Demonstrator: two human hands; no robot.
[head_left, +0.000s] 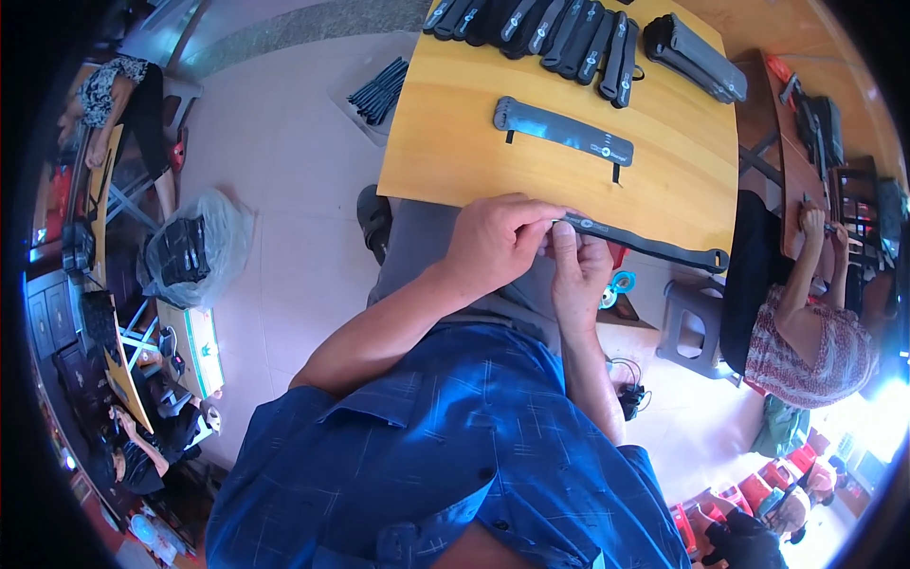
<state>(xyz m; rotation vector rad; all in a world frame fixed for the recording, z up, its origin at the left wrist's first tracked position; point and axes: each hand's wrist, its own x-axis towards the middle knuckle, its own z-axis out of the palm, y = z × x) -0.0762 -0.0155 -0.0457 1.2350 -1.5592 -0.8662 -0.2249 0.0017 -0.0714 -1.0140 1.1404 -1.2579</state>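
At the near edge of a yellow wooden table (pixel 455 156), a long dark strip (pixel 654 247) with a pale printed mark lies slanting to the right. It looks like a flat fabric strap, and its right end is rounded with a small hole. My left hand (pixel 488 245) pinches the strip's left end from above. Against the same end my right hand (pixel 580 275) presses its thumb, with the fingers curled underneath. A small pale bit shows between my fingertips, too small to name. Beyond my hands lies a wider shiny grey-black strip (pixel 564 131) with two short black tabs.
Several similar dark strips (pixel 559 36) line the table's far edge, beside a thick bundle (pixel 695 59). Left of the table stands a clear bin (pixel 365 106) of dark sticks. A plastic bag (pixel 223 237) sits farther left. Another person (pixel 806 351) works at right, near a grey stool (pixel 692 327).
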